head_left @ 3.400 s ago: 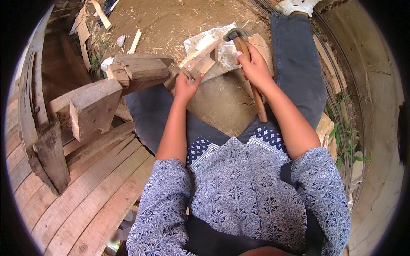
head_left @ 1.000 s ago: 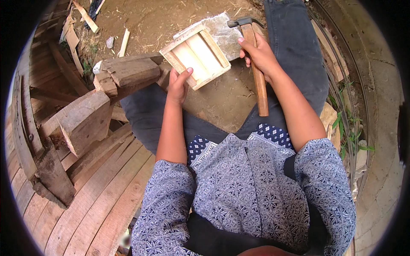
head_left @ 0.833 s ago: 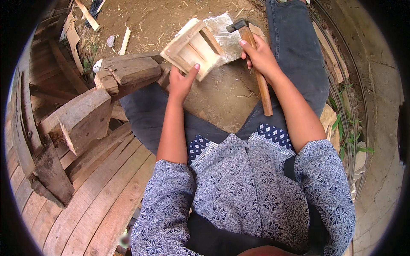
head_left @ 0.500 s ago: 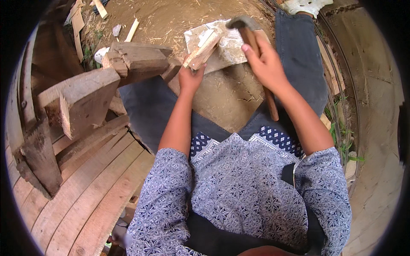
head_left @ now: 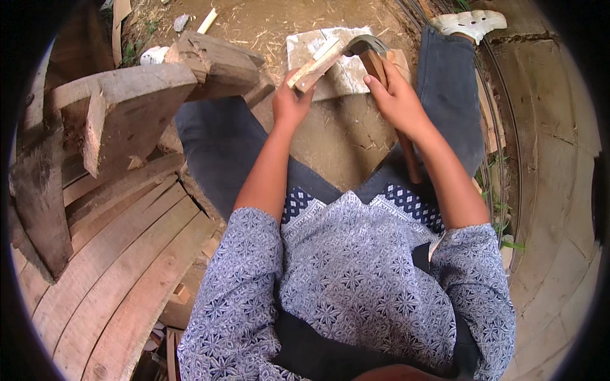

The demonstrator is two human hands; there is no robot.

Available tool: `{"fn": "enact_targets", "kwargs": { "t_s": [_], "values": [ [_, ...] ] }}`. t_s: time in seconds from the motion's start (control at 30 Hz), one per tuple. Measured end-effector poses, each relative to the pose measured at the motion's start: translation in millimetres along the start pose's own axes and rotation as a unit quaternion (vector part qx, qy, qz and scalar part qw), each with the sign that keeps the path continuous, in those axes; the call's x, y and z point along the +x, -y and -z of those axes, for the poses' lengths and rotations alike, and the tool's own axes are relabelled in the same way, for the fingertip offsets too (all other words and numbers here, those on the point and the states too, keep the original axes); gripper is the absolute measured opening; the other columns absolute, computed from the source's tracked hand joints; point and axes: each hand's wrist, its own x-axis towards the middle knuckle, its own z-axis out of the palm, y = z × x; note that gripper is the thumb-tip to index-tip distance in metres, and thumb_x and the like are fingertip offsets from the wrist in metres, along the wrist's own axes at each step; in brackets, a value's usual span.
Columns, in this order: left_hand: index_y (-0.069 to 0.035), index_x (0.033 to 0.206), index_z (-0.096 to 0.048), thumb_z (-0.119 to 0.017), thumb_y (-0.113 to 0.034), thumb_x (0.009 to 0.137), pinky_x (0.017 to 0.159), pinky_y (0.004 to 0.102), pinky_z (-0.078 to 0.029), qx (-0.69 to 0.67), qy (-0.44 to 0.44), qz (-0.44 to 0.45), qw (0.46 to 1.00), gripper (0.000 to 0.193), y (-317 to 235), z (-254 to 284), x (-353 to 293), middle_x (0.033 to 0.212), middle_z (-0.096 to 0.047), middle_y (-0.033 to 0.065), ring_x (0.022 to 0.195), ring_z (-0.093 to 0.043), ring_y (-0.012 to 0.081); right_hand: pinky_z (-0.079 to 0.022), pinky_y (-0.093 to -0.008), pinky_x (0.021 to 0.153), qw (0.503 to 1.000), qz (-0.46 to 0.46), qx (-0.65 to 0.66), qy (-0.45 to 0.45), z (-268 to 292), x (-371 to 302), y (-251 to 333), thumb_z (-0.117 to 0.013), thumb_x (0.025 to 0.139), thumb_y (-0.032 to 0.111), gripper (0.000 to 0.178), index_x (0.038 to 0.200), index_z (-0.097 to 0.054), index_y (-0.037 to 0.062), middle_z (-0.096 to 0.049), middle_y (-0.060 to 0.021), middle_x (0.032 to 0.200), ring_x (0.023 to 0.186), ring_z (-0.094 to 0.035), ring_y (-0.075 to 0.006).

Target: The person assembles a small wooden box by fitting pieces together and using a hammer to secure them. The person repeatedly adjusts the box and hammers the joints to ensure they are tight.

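Observation:
My left hand [head_left: 292, 105] is closed around the near end of a short pale wood piece [head_left: 321, 62], which tilts up and away to the right. In my right hand [head_left: 400, 105] is a hammer [head_left: 413, 166], gripped high on its wooden handle close to the curved metal head [head_left: 367, 43]. The head is beside the far end of the wood piece; whether they touch I cannot tell. Behind my right fingers shows a light brown wooden block [head_left: 398, 60]. Beneath the work lies a whitish, stained flat slab [head_left: 348, 86] on the ground.
Rough timber beams [head_left: 143, 111] stand at left, above curved wooden planks [head_left: 136, 279]. My legs [head_left: 451, 95] spread either side of the slab, with white shoes [head_left: 470, 24]. Wood chips and a pale stick [head_left: 207, 20] lie on the dirt; a grey-brown slab surface [head_left: 559, 190] runs along the right.
The hammer head has turned and lowered slightly, and the wood piece has shifted a little up and right with my left hand. The whole view has moved slightly. Both grips are kept.

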Motion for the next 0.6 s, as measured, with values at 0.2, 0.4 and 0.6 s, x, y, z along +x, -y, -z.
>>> {"fn": "enact_targets", "kwargs": {
  "t_s": [0.2,0.4,0.6],
  "values": [
    [-0.002,0.126,-0.059,-0.081,-0.023,0.082,0.085,0.0392,-0.054,-0.076,-0.051,-0.064,0.994,0.053,8,0,13,0.110,-0.072,0.0193,0.103,-0.071,0.0307,-0.037,-0.0231,0.045,0.923,-0.209,0.318,-0.047,-2,-10,-6,-0.056,0.104,0.029,0.023,0.116,-0.046,0.0118,-0.046,0.0020,0.071,0.052,-0.044,-0.0065],
    [0.005,0.127,-0.055,-0.079,-0.023,0.087,0.097,0.0351,-0.050,-0.266,-0.007,-0.033,0.963,0.054,31,10,13,0.122,-0.069,0.0173,0.112,-0.065,0.0236,-0.040,-0.0247,0.044,0.892,-0.280,0.350,-0.057,-26,-14,-64,-0.058,0.103,0.033,0.022,0.104,-0.044,0.0152,-0.046,0.0019,0.069,0.051,-0.046,-0.0081],
    [0.006,0.145,-0.030,-0.070,-0.025,0.095,0.097,0.0356,-0.052,-0.217,0.078,0.131,0.964,0.071,-4,-3,29,0.133,-0.058,0.0214,0.121,-0.060,0.0257,-0.043,-0.0248,0.046,0.903,-0.260,0.335,-0.064,-17,-8,-74,-0.058,0.102,0.032,0.021,0.106,-0.047,0.0139,-0.048,0.0021,0.069,0.052,-0.048,-0.0086]
  ]
}}
